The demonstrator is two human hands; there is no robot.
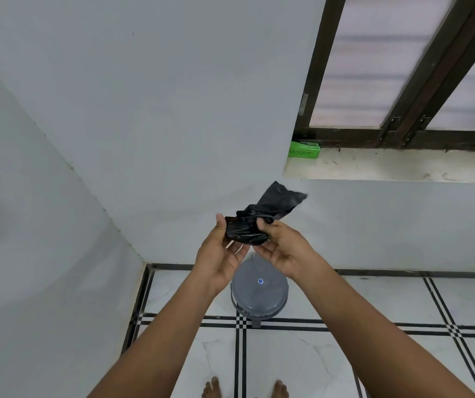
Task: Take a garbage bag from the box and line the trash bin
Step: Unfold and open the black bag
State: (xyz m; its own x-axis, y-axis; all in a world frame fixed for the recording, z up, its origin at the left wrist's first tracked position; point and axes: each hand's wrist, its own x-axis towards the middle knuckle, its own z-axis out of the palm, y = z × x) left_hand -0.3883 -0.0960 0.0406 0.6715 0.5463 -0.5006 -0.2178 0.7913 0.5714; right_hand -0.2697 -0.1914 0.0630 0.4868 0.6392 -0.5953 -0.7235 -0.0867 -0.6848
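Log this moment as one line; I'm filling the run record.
stage: unfolding | left hand: holds garbage bag | right hand: pinches it | trash bin: lid shut, unlined | box: on sill

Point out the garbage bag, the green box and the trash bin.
garbage bag [246,232]: head view, on the crumpled black bundle between both hands.
green box [303,149]: head view, on its printed front face, on the windowsill.
trash bin [259,294]: head view, on its grey closed lid.

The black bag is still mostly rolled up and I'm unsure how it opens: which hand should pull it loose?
Probably the right hand: it pinches the garbage bag beside the free flap, while the left hand cradles the rolled part and can anchor it.
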